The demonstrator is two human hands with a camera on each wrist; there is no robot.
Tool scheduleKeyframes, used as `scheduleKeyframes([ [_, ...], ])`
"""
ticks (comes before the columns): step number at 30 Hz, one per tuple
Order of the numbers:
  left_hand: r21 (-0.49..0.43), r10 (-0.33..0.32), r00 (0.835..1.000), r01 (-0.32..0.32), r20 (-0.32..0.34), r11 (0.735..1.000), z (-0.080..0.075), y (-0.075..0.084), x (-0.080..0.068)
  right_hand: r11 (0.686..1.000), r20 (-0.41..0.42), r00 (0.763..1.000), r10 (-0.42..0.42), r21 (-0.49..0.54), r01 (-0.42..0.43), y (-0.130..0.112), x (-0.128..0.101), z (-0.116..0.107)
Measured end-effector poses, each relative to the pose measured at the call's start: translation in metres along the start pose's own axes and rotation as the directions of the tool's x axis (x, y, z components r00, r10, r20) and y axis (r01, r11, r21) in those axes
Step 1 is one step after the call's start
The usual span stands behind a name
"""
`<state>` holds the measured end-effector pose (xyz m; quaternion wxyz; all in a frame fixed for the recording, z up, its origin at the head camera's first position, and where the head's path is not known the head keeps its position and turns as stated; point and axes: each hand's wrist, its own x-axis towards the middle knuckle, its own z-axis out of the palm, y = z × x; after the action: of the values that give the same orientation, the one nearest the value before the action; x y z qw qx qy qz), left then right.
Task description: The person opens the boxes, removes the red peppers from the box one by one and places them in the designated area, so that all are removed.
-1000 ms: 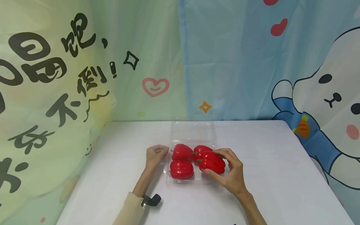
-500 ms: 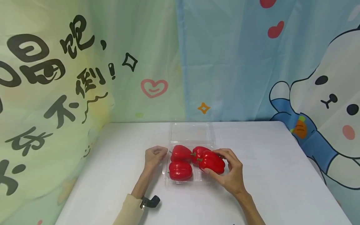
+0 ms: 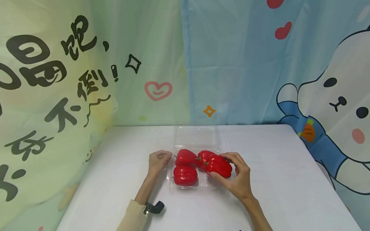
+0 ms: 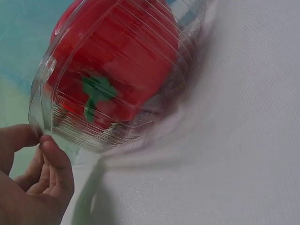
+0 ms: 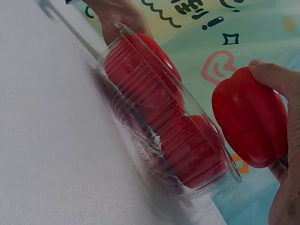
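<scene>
A clear plastic clamshell container (image 3: 209,183) lies on the white table with its lid folded back. Three red bell peppers sit in it: one at the back left (image 3: 186,157), one at the front left (image 3: 185,175) and one at the back right (image 3: 203,156). My left hand (image 3: 157,162) pinches the container's left rim between thumb and finger, as the left wrist view shows. Over the front right part of the container, my right hand (image 3: 240,176) grips another red bell pepper (image 3: 219,166). The right wrist view shows this pepper (image 5: 251,119) raised above the rim.
The see-through lid (image 3: 197,136) lies flat behind the container, near the table's (image 3: 260,147) back edge. A printed curtain (image 3: 231,64) hangs right behind the table. A dark strap with a black piece (image 3: 155,207) is on the left wrist.
The head view has shifted slightly. Both hands keep nearly the same places, the left at the container's rim and the right with its bell pepper.
</scene>
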<state>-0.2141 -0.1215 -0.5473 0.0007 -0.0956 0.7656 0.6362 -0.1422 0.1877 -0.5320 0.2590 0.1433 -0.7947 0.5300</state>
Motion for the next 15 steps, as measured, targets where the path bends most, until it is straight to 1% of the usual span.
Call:
scheduleKeyframes([
  [4,0.003,-0.004,1.000,0.004,0.000,1.000,-0.0006,-0.0006,0.0003,1.000,0.000,1.000,0.024,-0.005,-0.024,-0.0016,0.0004,-0.0006],
  [11,-0.006,-0.005,1.000,0.005,0.011,1.000,-0.0009,-0.0026,0.0019,1.000,-0.010,1.000,0.027,-0.013,-0.028,-0.0032,0.0020,-0.0013],
  [15,0.005,-0.005,1.000,0.005,0.010,1.000,-0.0013,-0.0021,0.0017,0.999,-0.017,0.999,0.035,-0.012,-0.035,-0.0022,0.0025,-0.0016],
])
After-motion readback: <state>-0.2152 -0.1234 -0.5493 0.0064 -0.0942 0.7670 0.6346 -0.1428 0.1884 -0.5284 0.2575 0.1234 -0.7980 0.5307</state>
